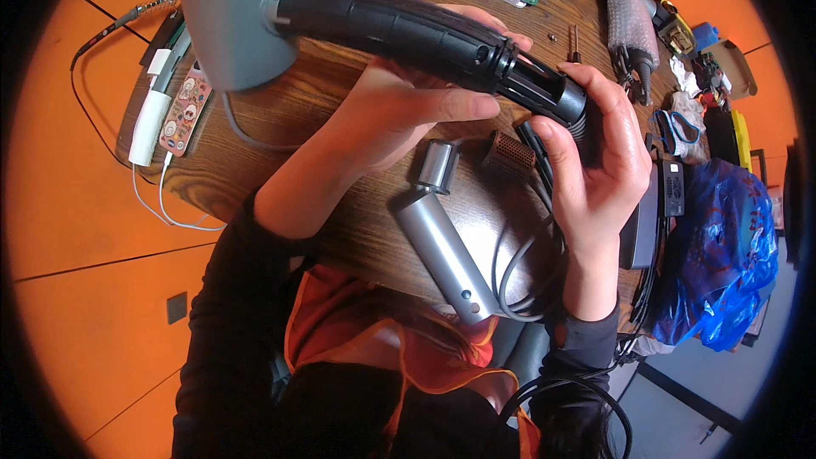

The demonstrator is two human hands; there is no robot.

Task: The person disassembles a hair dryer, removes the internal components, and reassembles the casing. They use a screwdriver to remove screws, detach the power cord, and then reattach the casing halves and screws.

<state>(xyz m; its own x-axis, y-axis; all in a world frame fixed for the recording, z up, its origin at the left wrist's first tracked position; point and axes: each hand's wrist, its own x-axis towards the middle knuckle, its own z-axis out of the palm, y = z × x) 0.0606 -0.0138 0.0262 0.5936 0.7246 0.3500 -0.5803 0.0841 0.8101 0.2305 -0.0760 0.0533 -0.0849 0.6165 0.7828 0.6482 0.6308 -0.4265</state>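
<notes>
Above the wood-grain surface [340, 225], a hair dryer [242, 25] is up in the air, tilted, its fat grey head with the pink rim at upper left and its bare black handle core [382, 25] slanting down to the right. Left hand [404, 98] is wrapped around the middle of that core from below, thumb lying along the near side, other fingers mostly hidden behind it. Right hand [608, 157] is pinching the open-framed tail end, index finger over the top, thumb underneath. Lying just below the hands are a grey tube [446, 259] with two round holes, a small shiny cylinder [439, 166] right by its upper end, and a perforated sleeve [503, 155]. Grey cord [520, 317] loops beside the tube. Off to the right sits a crumpled blue plastic bag [718, 246].
</notes>
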